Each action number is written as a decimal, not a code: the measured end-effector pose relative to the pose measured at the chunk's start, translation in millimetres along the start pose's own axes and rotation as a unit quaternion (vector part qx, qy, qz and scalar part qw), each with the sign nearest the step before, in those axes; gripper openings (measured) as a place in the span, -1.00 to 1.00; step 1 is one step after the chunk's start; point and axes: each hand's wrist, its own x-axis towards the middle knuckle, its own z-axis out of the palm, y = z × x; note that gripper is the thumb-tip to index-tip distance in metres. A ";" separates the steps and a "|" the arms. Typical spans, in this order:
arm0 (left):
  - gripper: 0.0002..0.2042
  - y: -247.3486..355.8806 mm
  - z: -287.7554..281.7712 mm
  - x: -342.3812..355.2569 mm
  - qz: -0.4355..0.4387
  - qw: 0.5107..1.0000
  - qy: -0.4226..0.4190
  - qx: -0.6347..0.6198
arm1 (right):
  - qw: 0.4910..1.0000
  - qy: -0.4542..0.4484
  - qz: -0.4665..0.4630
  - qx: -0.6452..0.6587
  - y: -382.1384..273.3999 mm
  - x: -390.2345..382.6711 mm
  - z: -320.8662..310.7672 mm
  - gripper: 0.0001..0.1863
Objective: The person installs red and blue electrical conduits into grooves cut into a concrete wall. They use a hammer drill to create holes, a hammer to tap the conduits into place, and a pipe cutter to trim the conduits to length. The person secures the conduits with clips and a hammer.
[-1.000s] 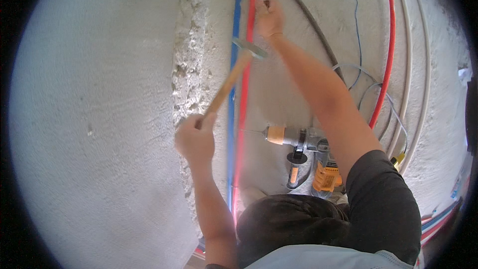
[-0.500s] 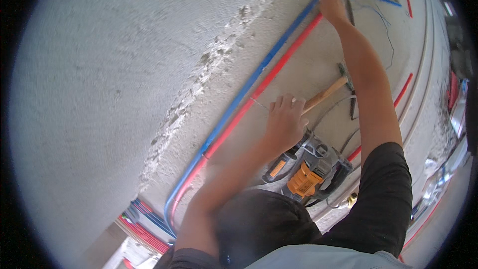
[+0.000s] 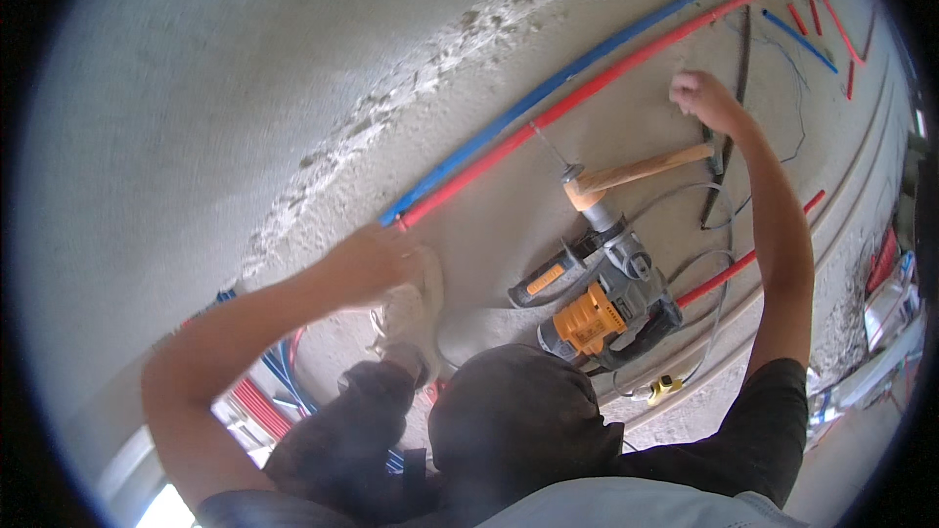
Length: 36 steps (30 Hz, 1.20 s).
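Note:
A blue pipe (image 3: 548, 86) and a red pipe (image 3: 606, 78) run side by side along the foot of the rough wall. My left hand (image 3: 377, 259) is at their near stretch, covering part of it; its fingers are blurred. Away from the pipes, my right hand (image 3: 706, 101) hovers over the floor with its fingers curled closed; whatever is in them, if anything, cannot be made out. Between my arms lies an orange and grey rotary hammer drill (image 3: 597, 318), its thin bit pointing at the red pipe. A wooden-handled hammer (image 3: 646, 170) lies across its front, near my right forearm.
Short blue pipe offcuts (image 3: 800, 39) and red offcuts (image 3: 797, 18) lie at the far right. A power cable (image 3: 719, 274) loops beside the drill to a yellow connector (image 3: 665, 387). Bundled red pipes (image 3: 259, 408) lie at lower left. My knee (image 3: 528, 401) is close to the drill.
My left hand has moved from beside the hammer handle toward the near-left pipe stretch. My right hand has come off the pipes, back over the floor. The view has shifted.

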 end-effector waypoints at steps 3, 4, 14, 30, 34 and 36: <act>-0.71 10.5 -33.5 -54.7 -0.095 0.988 -0.120 0.021 | 0.989 0.073 0.011 -0.128 -28.3 -22.3 21.3 -0.81; -0.75 21.6 -40.4 -81.0 -0.164 0.977 -0.130 0.030 | 0.971 0.128 0.001 -0.201 -42.5 -22.0 28.4 -0.81; -0.77 264.7 -36.8 -249.0 -0.630 0.574 0.122 -0.509 | 0.942 0.004 -0.314 -0.115 -297.1 43.6 157.7 -0.79; -0.79 425.4 230.4 -369.8 -0.628 0.639 0.090 -0.436 | 0.909 -0.069 -0.375 -0.172 -344.6 51.5 225.6 -0.78; -0.57 436.8 351.3 -385.2 -0.767 0.528 0.149 -0.334 | 0.858 -0.091 -0.424 -0.276 -362.1 32.4 224.2 -0.75; -0.50 402.3 391.2 -396.8 -0.772 0.430 0.178 -0.433 | 0.874 -0.094 -0.371 -0.300 -353.3 43.7 224.5 -0.72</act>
